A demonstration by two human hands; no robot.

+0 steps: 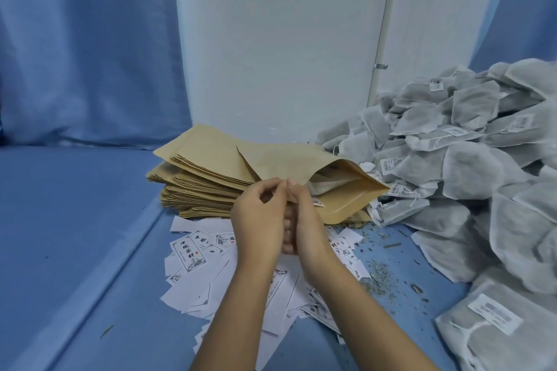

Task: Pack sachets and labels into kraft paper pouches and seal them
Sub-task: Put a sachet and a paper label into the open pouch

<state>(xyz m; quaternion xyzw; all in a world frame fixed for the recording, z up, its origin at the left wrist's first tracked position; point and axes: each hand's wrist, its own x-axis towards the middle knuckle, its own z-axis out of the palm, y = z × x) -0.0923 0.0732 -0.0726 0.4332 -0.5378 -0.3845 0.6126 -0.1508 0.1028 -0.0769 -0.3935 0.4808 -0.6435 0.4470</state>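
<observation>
Blue cloth covers the surface (pixel 75 220) where the left hand (pixel 259 220) and right hand (pixel 306 220) pinch the near corner of an open kraft pouch (pixel 301 159) lying atop the pouch stack (pixel 196 184), with labels (pixel 193 253) strewn beneath, sachets (pixel 467 159) heaped to the right, and a blue curtain (pixel 84 54) and white wall (pixel 280 39) behind.

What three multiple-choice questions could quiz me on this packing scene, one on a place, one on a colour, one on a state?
1. The sachet pile lies where from the pouch stack? A left; B right; C on top.
2. The loose labels are: A white; B yellow; C red.
3. The held pouch is: A sealed; B open-mouthed; C torn in half.
B: the grey heap sits at the right. A: white slips, black print. B: its mouth gapes toward the sachets.
</observation>
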